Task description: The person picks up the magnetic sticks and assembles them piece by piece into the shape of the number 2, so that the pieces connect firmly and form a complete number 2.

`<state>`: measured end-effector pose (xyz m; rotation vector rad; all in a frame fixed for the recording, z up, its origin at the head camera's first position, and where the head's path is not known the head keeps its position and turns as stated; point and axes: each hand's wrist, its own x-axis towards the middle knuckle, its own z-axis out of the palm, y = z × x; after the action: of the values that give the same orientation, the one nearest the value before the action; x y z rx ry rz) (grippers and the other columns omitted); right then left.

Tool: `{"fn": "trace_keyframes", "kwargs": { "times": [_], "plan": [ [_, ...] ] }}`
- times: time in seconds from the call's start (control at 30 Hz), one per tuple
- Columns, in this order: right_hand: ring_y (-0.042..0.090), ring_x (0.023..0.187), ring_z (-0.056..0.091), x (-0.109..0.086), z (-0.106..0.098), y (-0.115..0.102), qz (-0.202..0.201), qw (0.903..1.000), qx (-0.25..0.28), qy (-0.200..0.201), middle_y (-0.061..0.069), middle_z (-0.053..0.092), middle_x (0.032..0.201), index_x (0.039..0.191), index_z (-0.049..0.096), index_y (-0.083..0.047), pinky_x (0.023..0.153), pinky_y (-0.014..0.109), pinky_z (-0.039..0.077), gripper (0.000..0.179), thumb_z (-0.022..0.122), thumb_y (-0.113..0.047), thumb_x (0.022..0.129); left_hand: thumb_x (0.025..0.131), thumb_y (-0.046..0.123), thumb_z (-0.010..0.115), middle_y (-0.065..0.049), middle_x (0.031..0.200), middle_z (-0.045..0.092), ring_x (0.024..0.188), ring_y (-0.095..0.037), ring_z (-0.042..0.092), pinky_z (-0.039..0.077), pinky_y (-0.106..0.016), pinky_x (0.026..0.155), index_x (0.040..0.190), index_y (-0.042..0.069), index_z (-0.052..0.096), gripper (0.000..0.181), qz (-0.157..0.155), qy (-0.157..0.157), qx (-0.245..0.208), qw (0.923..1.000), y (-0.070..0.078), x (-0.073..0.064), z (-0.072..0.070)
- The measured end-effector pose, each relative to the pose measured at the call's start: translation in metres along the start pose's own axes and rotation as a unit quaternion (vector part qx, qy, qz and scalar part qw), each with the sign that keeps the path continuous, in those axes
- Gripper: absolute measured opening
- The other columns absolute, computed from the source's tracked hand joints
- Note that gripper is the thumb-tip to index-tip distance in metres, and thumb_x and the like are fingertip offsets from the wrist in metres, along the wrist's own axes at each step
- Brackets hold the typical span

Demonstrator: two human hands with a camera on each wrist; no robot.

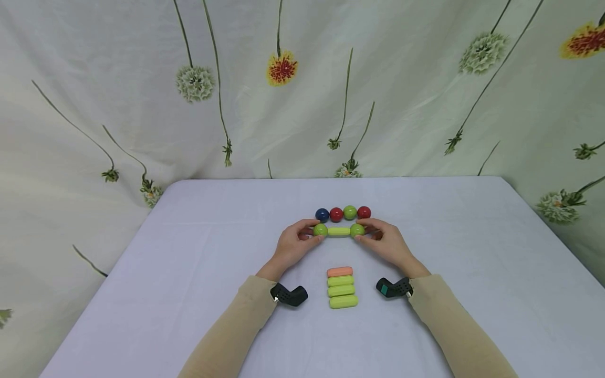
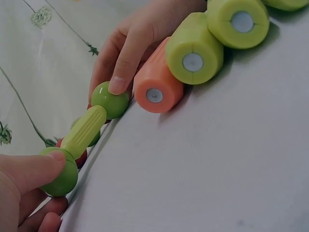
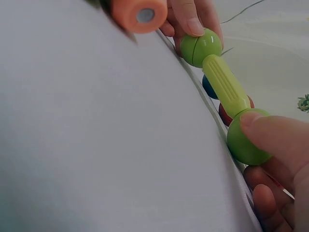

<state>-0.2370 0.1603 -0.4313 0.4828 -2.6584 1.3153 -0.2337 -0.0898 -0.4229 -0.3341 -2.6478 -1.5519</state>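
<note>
A yellow-green ribbed rod (image 1: 338, 231) joins two green balls into a dumbbell shape. My left hand (image 1: 294, 242) pinches the left green ball (image 1: 320, 230) between thumb and fingers. On the other end, my right hand (image 1: 386, 242) pinches the right green ball (image 1: 356, 230) the same way. In the left wrist view the rod (image 2: 85, 131) meets both balls end to end. Just beyond the hands lies a row of balls: a blue ball (image 1: 322, 214), a red ball (image 1: 336, 214), a green ball (image 1: 350, 212) and another red ball (image 1: 364, 212).
Between my forearms, an orange rod (image 1: 340, 271) lies above several yellow-green rods (image 1: 341, 291) stacked in a column on the white-covered table (image 1: 189, 294). Their ends show round metal discs in the left wrist view. A flowered cloth (image 1: 402, 105) hangs behind the table.
</note>
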Motion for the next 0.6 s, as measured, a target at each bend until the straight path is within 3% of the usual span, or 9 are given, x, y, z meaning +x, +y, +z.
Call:
{"fn": "trace_keyframes", "kwargs": {
  "times": [0.13,0.4,0.6],
  "plan": [
    [0.020,0.087,0.058,0.0002,-0.0001,0.0001,0.002,1.0000,0.001,-0.001,0.008,0.065,0.104,0.121,0.063,-0.011,0.074,0.034,0.047,0.041,0.073,-0.026,0.083,0.083,0.023,0.072,-0.004,0.108,0.063,0.091,-0.017,0.058,0.049,-0.030,0.079,0.121,0.014,0.063,0.040,0.010,0.006,0.012,0.9999,-0.0004,-0.0013,0.0010],
    [0.021,0.091,0.059,0.0007,0.0003,0.0011,0.001,1.0000,-0.002,-0.002,0.008,0.065,0.106,0.123,0.062,-0.012,0.077,0.036,0.048,0.043,0.072,-0.027,0.083,0.084,0.017,0.071,-0.007,0.110,0.061,0.095,-0.019,0.059,0.049,-0.031,0.077,0.119,0.009,0.062,0.037,0.071,0.030,0.042,0.9961,-0.0021,-0.0029,0.0040],
    [0.022,0.088,0.060,0.0005,-0.0011,-0.0013,0.004,1.0000,-0.004,0.001,0.009,0.066,0.104,0.124,0.062,-0.010,0.076,0.036,0.048,0.044,0.072,-0.024,0.083,0.085,0.017,0.070,-0.004,0.111,0.061,0.093,-0.016,0.059,0.049,-0.027,0.075,0.119,0.011,0.063,0.035,0.107,0.034,0.062,0.9918,-0.0065,-0.0020,0.0061]
  ]
}}
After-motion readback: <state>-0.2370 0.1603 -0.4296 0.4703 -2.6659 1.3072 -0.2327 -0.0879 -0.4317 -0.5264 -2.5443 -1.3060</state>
